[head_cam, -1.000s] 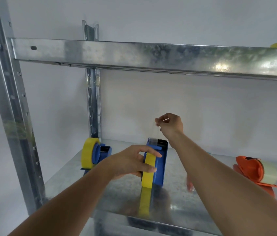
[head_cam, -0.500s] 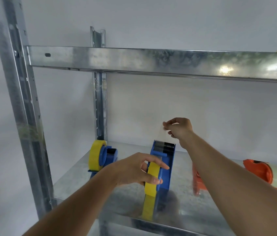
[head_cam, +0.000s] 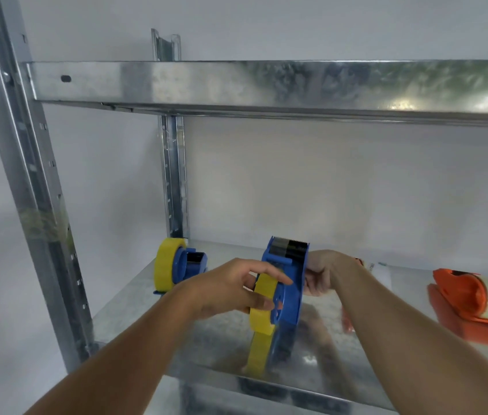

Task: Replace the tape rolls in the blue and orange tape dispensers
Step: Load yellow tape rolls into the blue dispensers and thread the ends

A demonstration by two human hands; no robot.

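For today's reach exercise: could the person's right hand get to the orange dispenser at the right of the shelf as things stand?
Probably yes. The right hand rests against the blue dispenser, and the shelf between it and the orange dispenser looks mostly bare, apart from a blurred orange piece by the forearm.

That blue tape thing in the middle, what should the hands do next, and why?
Probably pull the yellow roll sideways off the blue dispenser. The left hand already pinches the roll, and the right hand braces the dispenser's far side on the shelf, so it looks steadied for that.
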